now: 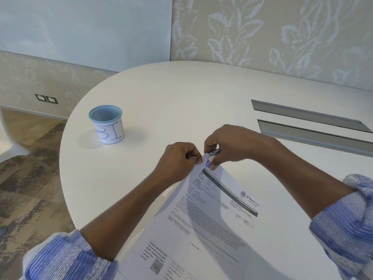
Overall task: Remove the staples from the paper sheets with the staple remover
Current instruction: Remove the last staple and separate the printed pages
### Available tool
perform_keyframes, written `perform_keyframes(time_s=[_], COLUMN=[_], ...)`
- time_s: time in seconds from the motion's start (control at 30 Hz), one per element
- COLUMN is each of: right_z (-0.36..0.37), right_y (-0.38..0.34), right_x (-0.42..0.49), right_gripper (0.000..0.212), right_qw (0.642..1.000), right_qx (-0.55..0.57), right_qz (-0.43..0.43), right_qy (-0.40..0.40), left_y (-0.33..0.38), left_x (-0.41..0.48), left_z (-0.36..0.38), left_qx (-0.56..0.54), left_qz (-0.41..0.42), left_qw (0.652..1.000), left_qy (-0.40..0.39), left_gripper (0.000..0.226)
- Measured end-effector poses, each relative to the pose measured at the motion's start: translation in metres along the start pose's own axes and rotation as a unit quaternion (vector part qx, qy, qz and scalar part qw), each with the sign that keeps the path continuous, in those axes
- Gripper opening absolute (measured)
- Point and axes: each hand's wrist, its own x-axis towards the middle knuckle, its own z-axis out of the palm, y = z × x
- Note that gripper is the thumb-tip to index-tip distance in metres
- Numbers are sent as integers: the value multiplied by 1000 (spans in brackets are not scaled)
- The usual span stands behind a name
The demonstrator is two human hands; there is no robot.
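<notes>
- Centre frame: left hand (178,159) pinches the top corner of the paper sheets (203,215).
- Right hand (226,146) fingers squeeze the staple remover (212,156) at that corner.
- Staple itself hidden; removal looks underway, unfinished.
- Bin cup (107,123), upper left, contents unclear.

A rounded white table (181,93) is seen. A blue cup (106,123) marked "BIN" stands at ten o'clock; printed paper sheets (201,225) are laid at six o'clock.

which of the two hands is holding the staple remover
The right hand holds the blue and metal staple remover at the top corner of the paper sheets. The left hand only pinches that corner, with no tool in it.
</notes>
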Motion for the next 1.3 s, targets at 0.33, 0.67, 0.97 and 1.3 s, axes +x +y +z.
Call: perform_keyframes(time_s=[0.33, 0.67, 0.97, 1.3], right_z=[1, 1, 5, 17], right_y=[0, 0, -3, -3], right_x=[0, 0, 1, 2], right_gripper=[38, 36, 29, 28], right_qw=[1000, 1000, 999, 999], right_qx=[3, 2, -14, -25], right_qz=[7, 5, -22, -32], right_qy=[-9, 0, 30, 28], left_y=[1, -1, -3, -12], left_x=[-1, -2, -3, -3], left_z=[1, 3, 0, 4], left_qx=[-8, -20, -51, -50], left_qz=[-14, -20, -28, -33], left_qw=[1000, 1000, 998, 998], left_qy=[-1, 9, 15, 27], left_gripper=[13, 22, 15, 12])
